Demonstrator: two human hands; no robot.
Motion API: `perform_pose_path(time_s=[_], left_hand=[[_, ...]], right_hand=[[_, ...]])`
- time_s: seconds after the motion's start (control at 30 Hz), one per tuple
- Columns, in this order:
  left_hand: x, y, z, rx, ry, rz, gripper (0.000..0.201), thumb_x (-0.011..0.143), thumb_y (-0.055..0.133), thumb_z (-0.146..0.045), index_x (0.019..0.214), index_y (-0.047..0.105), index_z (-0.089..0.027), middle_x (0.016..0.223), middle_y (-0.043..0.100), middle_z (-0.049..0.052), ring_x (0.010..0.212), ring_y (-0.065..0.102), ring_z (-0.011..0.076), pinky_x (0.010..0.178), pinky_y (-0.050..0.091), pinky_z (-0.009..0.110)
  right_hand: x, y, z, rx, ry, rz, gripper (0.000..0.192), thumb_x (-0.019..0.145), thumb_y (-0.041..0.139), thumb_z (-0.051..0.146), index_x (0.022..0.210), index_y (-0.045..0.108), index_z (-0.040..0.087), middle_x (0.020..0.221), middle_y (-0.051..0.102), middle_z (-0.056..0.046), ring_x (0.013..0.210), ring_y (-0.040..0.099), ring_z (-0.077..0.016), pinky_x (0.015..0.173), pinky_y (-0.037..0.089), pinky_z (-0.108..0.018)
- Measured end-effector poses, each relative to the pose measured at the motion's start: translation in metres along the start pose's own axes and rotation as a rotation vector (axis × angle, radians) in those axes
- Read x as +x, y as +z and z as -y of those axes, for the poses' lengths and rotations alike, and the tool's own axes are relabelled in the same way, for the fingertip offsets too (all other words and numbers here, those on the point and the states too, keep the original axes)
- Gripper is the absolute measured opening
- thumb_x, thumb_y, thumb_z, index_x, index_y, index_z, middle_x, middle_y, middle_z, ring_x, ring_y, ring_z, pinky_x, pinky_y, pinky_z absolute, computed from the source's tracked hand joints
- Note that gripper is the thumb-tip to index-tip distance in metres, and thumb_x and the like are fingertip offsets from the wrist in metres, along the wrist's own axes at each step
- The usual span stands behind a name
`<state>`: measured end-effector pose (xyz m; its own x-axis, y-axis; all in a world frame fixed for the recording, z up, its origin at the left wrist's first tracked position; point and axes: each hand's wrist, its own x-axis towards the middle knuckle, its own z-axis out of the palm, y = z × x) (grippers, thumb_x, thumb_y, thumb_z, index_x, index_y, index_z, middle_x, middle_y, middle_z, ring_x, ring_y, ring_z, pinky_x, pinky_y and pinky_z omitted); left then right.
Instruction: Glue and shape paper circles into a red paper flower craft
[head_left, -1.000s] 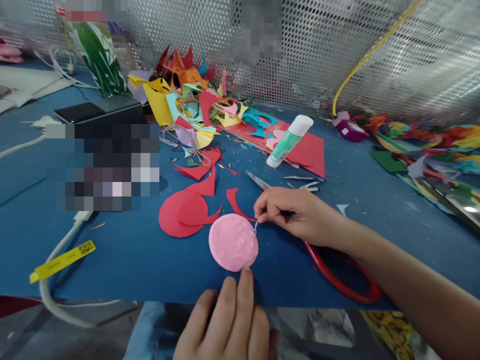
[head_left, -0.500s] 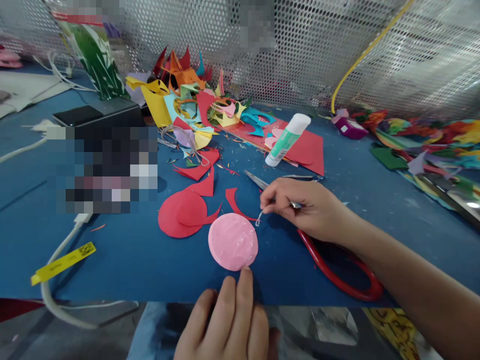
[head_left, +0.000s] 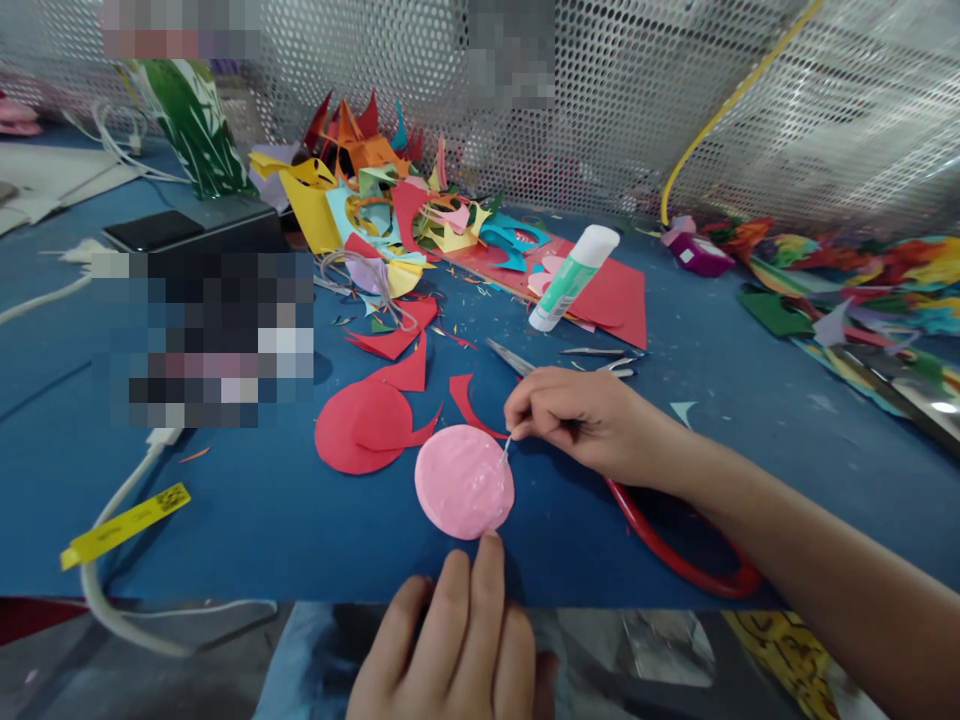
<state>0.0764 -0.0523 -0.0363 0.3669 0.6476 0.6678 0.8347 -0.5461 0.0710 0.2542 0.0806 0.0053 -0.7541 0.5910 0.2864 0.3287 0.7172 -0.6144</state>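
A round pink paper disc (head_left: 459,490) with shiny smears lies on the blue table. My left hand (head_left: 457,630) rests below it with fingers stretched out, one fingertip touching the disc's lower edge. Between thumb and fingertips, my right hand (head_left: 577,415) pinches a short, thin white string (head_left: 505,450). The string's lower end meets the disc's upper right edge. Under the right hand lie scissors with red handles (head_left: 675,555), their middle hidden by the hand. Left of the pink disc is a red paper circle (head_left: 352,440), partly overlapped by red scraps (head_left: 401,372).
A green and white glue stick (head_left: 576,278) stands tilted near red paper (head_left: 626,300). Coloured paper scraps (head_left: 375,205) pile up by the perforated metal wall. At left are a cable with a yellow tag (head_left: 126,525) and a black box (head_left: 225,225). More coloured paper lies at right.
My right hand has moved slightly left, bringing the string's looped end from beside the pink disc onto its upper right edge. My left hand has stayed nearly still.
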Motion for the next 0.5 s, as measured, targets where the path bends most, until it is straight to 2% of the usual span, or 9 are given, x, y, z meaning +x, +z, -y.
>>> perform_pose_path(time_s=[0.33, 0.5], left_hand=[[0.0001, -0.0011, 0.0006, 0.007, 0.014, 0.004, 0.025, 0.087, 0.042, -0.027, 0.068, 0.057, -0.018, 0.086, 0.071, 0.001, 0.074, 0.061, 0.0139, 0.069, 0.036, 0.029], [-0.001, -0.0008, 0.0009, 0.011, 0.02, 0.011, 0.023, 0.085, 0.044, -0.028, 0.068, 0.056, -0.018, 0.087, 0.071, 0.001, 0.075, 0.06, 0.0139, 0.068, 0.036, 0.028]], right_hand=[[-0.0012, -0.0006, 0.0018, -0.045, -0.013, -0.003, 0.034, 0.065, 0.04, -0.011, 0.055, 0.028, 0.019, 0.076, 0.058, -0.002, 0.072, 0.054, -0.0083, 0.067, 0.043, -0.02], [0.0, 0.001, 0.0055, -0.036, -0.063, 0.05, 0.033, 0.069, 0.042, -0.008, 0.055, 0.028, 0.019, 0.074, 0.059, -0.001, 0.071, 0.054, -0.0091, 0.071, 0.042, -0.024]])
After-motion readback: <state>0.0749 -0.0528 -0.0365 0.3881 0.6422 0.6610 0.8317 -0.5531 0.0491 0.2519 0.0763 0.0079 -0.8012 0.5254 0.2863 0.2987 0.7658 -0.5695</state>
